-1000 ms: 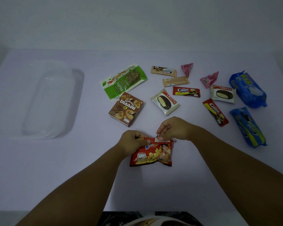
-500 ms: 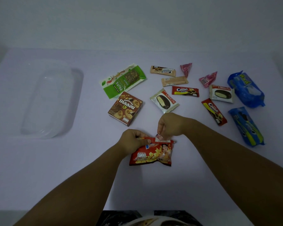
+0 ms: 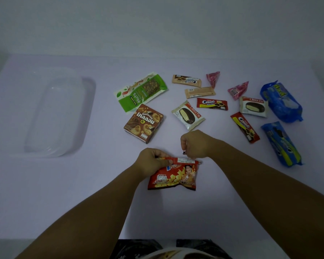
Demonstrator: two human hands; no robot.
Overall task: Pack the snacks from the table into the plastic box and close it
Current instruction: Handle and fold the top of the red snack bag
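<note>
While left hand [image 3: 153, 161] pinches chip bag [image 3: 173, 177], near table edge.

**Right hand lifts off the chip bag's top edge**

The right hand [image 3: 196, 144], which a second ago pinched the top edge of the red potato chip bag [image 3: 173, 174] beside the left hand's grip, now sits slightly higher and farther back, fingers curled just above the bag's upper right corner.

- Pale lilac flat table [image 3: 176, 217].
- Clear plastic box [image 3: 51, 116], far left.
- Green nut-bar wrapper [image 3: 140, 92] just beside brown cardboard biscuit box [image 3: 143, 123].
- Two blue cookie packs [image 3: 281, 143] at right.
</note>
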